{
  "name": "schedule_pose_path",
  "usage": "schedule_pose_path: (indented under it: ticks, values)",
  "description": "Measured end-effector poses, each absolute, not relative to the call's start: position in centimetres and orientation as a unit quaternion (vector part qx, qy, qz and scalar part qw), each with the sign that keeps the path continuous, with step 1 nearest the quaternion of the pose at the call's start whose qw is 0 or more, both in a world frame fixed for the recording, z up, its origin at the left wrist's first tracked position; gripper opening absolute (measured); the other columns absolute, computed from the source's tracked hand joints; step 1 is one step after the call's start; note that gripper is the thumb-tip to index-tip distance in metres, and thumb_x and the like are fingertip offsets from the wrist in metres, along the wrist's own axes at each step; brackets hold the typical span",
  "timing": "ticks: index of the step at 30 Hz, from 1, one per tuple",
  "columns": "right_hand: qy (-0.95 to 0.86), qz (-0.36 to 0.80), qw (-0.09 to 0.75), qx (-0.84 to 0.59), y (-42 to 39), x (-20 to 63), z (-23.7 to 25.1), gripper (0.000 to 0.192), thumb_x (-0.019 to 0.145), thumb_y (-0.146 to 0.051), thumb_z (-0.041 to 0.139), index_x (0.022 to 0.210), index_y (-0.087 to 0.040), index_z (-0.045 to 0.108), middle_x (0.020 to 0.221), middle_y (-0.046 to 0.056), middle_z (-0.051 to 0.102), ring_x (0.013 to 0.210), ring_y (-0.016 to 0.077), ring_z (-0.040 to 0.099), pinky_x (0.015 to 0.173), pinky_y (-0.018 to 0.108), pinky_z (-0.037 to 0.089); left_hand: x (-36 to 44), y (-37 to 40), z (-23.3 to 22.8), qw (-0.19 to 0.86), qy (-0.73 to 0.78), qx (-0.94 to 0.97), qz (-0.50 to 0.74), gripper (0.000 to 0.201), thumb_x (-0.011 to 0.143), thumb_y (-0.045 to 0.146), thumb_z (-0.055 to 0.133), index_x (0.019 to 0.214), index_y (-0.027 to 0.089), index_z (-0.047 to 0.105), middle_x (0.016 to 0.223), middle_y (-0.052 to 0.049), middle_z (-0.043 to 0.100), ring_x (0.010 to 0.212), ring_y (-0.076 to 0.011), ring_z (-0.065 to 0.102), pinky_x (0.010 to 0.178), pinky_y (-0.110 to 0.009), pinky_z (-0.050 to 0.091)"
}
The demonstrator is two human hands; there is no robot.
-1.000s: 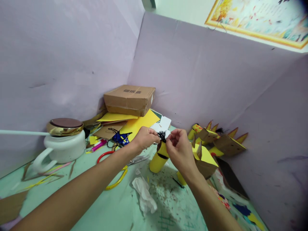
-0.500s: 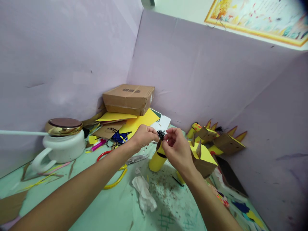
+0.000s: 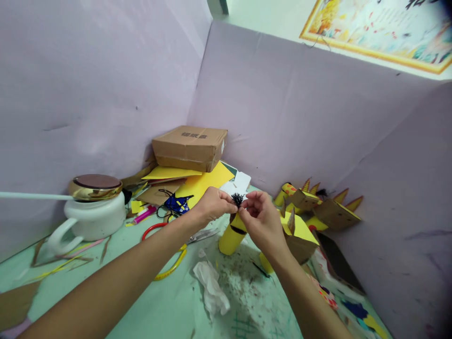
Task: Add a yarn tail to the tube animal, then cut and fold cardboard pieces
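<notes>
The black tuft point(image 3: 238, 199) is right at the top of the yellow paper tube point(image 3: 230, 240), its strands fanned upward. Since half a second ago, my left hand point(image 3: 213, 204) has edged inward, its fingertips now pinching the tuft's base and covering more of the tube's brown mouth, so the tuft seems better steadied. My right hand point(image 3: 262, 215) curls close opposite; whether it grips, I can't tell. Nearby on the bench point(image 3: 155, 308) lie scissors point(image 3: 203, 235) and a crumpled tissue point(image 3: 211, 288).

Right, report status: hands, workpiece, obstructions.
Left hand pinches black stringy tuft; right hand beside it, grip unclear. Tuft at top of yellow paper tube with black band. Crumpled white tissue nearer, clear of both hands.
</notes>
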State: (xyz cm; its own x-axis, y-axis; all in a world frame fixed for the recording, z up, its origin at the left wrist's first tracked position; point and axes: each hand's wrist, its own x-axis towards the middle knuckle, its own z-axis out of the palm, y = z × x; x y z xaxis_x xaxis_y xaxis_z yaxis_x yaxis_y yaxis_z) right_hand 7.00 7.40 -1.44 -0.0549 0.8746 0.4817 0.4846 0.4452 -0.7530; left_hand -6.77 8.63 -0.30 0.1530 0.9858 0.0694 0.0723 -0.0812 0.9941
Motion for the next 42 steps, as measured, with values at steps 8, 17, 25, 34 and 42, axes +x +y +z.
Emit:
schedule_pose_path:
  ticks: [8, 17, 25, 34, 42]
  values:
    - [-0.700, 0.149, 0.475, -0.513, 7.32, 7.29, -1.60, 0.015, 0.073, -0.019, 0.049, 0.085, -0.024, 0.042, 0.069, -0.004, 0.053, 0.052, 0.0125, 0.049, 0.048, 0.024, 0.036, -6.66, 9.13, -0.47, 0.502, 0.463, 0.559, 0.469, 0.013, 0.049, 0.009, 0.054, 0.039, 0.016, 0.051, 0.033, 0.008, 0.035, 0.038, -0.0061, 0.028, 0.038, -0.021, 0.020]
    - [-0.701, 0.158, 0.488, -0.495, 7.41, 7.28, -1.61, 0.015, 0.075, -0.022, 0.051, 0.088, -0.023, 0.044, 0.075, -0.001, 0.056, 0.056, 0.0130, 0.051, 0.050, 0.024, 0.039, -7.36, 9.02, 0.20, 0.505, 0.463, 0.565, 0.460, 0.006, 0.053, 0.015, 0.060, 0.046, 0.015, 0.059, 0.036, 0.007, 0.041, 0.037, -0.0065, 0.030, 0.038, -0.021, 0.021]
    - [-0.703, 0.174, 0.491, -0.484, 7.35, 7.34, -1.80, 0.018, 0.074, -0.024, 0.053, 0.090, -0.023, 0.044, 0.076, -0.001, 0.058, 0.058, 0.0141, 0.053, 0.052, 0.025, 0.040, -6.53, 8.54, 0.09, 0.489, 0.471, 0.564, 0.471, 0.014, 0.052, 0.010, 0.058, 0.042, 0.015, 0.051, 0.036, 0.008, 0.037, 0.039, -0.0053, 0.030, 0.039, -0.020, 0.022]
    - [-0.696, 0.171, 0.496, -0.490, 6.97, 7.34, -1.41, 0.023, 0.071, -0.018, 0.053, 0.091, -0.023, 0.042, 0.079, 0.000, 0.056, 0.056, 0.0131, 0.051, 0.052, 0.026, 0.043, -6.93, 9.22, -0.16, 0.519, 0.471, 0.546, 0.459, 0.021, 0.052, 0.010, 0.056, 0.036, 0.016, 0.044, 0.032, 0.008, 0.033, 0.033, -0.0054, 0.027, 0.034, -0.021, 0.020]
    - [-0.721, 0.137, 0.462, -0.499, 6.80, 6.77, -1.63, 0.019, 0.075, -0.021, 0.053, 0.092, -0.025, 0.044, 0.080, -0.001, 0.060, 0.059, 0.0142, 0.053, 0.056, 0.027, 0.042, -6.73, 8.56, 0.39, 0.529, 0.452, 0.549, 0.463, 0.015, 0.054, 0.013, 0.057, 0.041, 0.015, 0.050, 0.036, 0.007, 0.037, 0.036, -0.0060, 0.029, 0.034, -0.021, 0.021]
